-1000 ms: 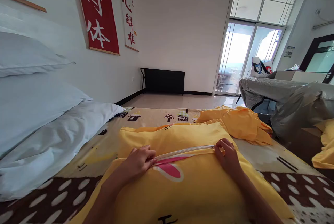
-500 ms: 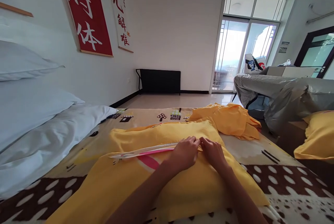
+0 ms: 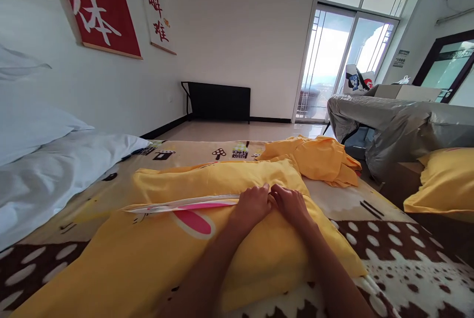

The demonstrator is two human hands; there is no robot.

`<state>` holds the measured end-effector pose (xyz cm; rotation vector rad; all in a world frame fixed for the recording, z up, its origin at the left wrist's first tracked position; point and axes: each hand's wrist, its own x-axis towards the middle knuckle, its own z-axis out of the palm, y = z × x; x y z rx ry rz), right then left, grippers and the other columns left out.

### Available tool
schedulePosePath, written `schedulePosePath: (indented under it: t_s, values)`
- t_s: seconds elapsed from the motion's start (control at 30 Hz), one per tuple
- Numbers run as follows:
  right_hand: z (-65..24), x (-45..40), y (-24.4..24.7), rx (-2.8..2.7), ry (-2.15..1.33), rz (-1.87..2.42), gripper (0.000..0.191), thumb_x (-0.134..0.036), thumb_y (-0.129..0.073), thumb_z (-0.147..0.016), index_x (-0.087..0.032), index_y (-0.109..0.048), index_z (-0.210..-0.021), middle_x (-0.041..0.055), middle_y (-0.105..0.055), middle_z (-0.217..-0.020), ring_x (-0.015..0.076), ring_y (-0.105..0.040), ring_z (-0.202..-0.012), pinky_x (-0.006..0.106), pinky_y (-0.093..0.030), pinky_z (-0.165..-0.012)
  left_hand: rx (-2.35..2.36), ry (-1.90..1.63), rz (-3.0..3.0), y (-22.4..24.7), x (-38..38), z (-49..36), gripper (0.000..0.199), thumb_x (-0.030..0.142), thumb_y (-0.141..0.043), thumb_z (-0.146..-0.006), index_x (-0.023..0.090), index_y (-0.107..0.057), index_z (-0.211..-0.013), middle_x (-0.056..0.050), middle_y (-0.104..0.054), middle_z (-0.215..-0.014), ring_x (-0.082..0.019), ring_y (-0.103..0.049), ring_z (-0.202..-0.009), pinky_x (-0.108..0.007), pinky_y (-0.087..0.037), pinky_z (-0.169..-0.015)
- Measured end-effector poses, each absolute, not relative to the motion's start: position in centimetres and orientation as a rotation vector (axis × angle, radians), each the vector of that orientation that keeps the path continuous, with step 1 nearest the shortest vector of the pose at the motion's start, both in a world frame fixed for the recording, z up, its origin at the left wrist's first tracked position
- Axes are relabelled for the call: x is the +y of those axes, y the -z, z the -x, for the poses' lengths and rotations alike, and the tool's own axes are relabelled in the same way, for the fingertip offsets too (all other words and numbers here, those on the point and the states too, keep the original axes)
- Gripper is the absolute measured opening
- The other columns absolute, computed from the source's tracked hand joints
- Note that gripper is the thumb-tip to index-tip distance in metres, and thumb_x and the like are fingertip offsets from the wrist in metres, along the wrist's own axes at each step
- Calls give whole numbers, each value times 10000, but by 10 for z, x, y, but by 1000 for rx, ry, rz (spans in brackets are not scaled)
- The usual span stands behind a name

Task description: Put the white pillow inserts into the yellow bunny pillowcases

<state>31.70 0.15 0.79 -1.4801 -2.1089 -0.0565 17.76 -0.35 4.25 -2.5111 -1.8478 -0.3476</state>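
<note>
A yellow pillowcase (image 3: 155,254) with a pink-and-white printed shape lies spread in front of me. Across it, from the left to my hands, runs a white zipper (image 3: 163,206), whose edges look parted on the left. My left hand (image 3: 255,205) is closed on the fabric at the zipper's right part. Right beside it, fingertips nearly touching, my right hand (image 3: 291,203) pinches the same seam. The fingers cover whatever small part they grip, so a zipper pull cannot be made out.
Under the pillowcase is a patterned blanket (image 3: 392,244). White pillows (image 3: 85,165) lie at the left. Crumpled orange-yellow cloth (image 3: 318,160) lies beyond my hands. At the right, a yellow pillow (image 3: 442,182) rests on a cardboard box (image 3: 402,184), near a plastic-covered table (image 3: 400,115).
The view has tilted down and shifted, so everything sits higher and further left or right-edge items moved inward. Both hands remain pinched at the zipper, almost in the same spot on the pillowcase.
</note>
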Motion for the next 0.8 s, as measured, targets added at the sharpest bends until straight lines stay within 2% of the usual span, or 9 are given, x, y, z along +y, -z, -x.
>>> schedulePosePath:
  t_s: [0.17, 0.43, 0.67, 0.8]
  values:
    - [-327, 5, -11, -2104, 9, 1513, 175, -270, -413, -917, -254, -580, -869, -13, -696, -850, 142, -602, -692, 238, -243, -555, -1884, 364, 2541, -33, 5, -166, 199, 234, -405, -827, 198, -587, -899, -89, -699, -881, -244, -660, -828, -322, -474, -686]
    - [-343, 7, -17, -2030, -33, 1676, 163, -276, -444, -879, -250, -596, -828, -19, -664, -668, 144, -560, -619, 231, -266, -571, -1898, 353, 2552, -29, 2, -168, 199, 222, -383, -832, 195, -565, -910, -102, -695, -819, -270, -667, -783, -341, -467, -647]
    - [-354, 8, -18, -2057, -78, 1747, 152, -250, -438, -864, -239, -576, -799, -18, -666, -725, 127, -562, -672, 219, -263, -580, -1890, 363, 2586, -25, 3, -165, 192, 234, -388, -832, 204, -561, -910, -95, -695, -829, -262, -668, -788, -336, -473, -656]
    - [-354, 11, -14, -2085, -60, 1802, 134, -235, -481, -819, -221, -570, -720, -17, -656, -720, 120, -521, -646, 225, -244, -562, -1882, 363, 2590, -23, 3, -164, 195, 234, -390, -831, 200, -563, -915, -97, -691, -827, -263, -668, -782, -340, -478, -650]
